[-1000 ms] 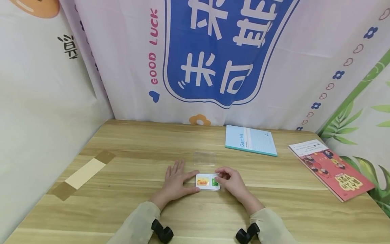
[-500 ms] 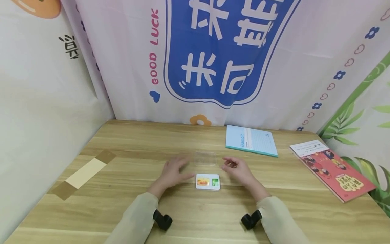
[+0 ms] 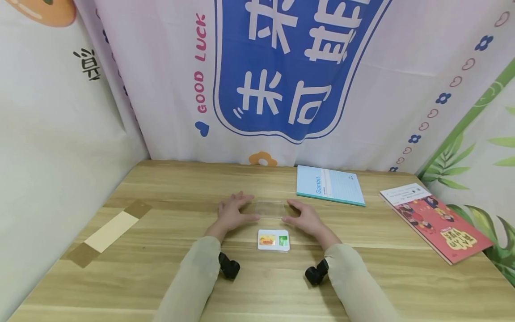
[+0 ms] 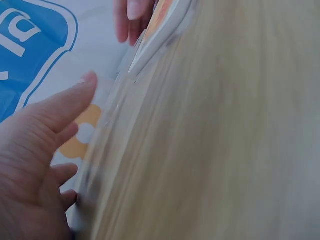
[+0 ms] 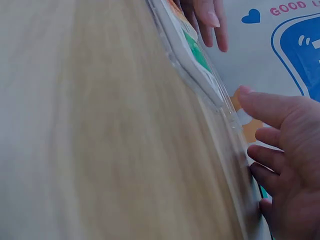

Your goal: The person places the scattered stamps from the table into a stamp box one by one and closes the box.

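A flat clear plastic piece (image 3: 271,209), like a box lid, lies on the wooden table (image 3: 201,286) in the head view. My left hand (image 3: 232,213) is at its left end, thumb and forefinger spread toward its corners. On the opposite end, my right hand (image 3: 306,219) is posed the same way. Both wrist views show relaxed fingers, with the left thumb (image 4: 85,90) and right thumb (image 5: 255,100) extended toward the clear piece and not curled round it. Nearer to me lies a small white tray (image 3: 286,247) bearing an orange-yellow picture (image 3: 267,240) and a green one (image 3: 283,241).
A light blue notebook (image 3: 331,185) lies at the back right of the table. Further right is a red booklet (image 3: 438,223). On the left, a cream strip (image 3: 111,231) is taped down with brown tape. A printed curtain (image 3: 173,89) hangs behind the table.
Both hands have left the white tray and moved forward to the two ends of the clear plastic piece. The tray and the clear piece stay in place.
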### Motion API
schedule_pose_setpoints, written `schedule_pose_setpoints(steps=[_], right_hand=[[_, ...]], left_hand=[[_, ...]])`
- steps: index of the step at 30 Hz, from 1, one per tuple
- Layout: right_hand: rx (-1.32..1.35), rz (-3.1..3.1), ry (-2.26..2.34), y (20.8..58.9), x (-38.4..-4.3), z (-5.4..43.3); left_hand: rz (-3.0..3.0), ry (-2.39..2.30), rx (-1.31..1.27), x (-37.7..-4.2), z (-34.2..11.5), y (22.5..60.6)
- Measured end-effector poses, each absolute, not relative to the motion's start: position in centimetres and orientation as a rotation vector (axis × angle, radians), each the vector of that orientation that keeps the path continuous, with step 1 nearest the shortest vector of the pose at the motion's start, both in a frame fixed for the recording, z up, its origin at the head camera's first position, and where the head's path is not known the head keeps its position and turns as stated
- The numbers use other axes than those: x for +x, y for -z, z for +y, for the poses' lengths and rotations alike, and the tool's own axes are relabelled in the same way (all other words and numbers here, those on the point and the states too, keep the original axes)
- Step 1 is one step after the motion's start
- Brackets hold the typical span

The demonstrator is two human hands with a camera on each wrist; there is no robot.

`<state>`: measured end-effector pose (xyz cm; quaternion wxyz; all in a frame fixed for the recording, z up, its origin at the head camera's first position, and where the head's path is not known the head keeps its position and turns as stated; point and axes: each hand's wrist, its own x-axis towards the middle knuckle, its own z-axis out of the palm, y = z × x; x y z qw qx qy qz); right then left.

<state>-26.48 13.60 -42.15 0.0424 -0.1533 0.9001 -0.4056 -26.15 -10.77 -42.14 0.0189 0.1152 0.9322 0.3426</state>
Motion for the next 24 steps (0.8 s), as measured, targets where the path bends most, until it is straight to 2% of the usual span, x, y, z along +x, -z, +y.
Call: schedule_pose_setpoints(steps=[9,24], right_hand=[[-0.527,2.916,0.965,42.7,-26.7,12.8],[-0.513,2.953,0.959,42.7,-26.6,12.6]], left_hand=[[2.983,-0.823,0.326,-26.5,-9.9,42.8],[3.030,-0.834,0.304,-26.1,-9.5,42.8]])
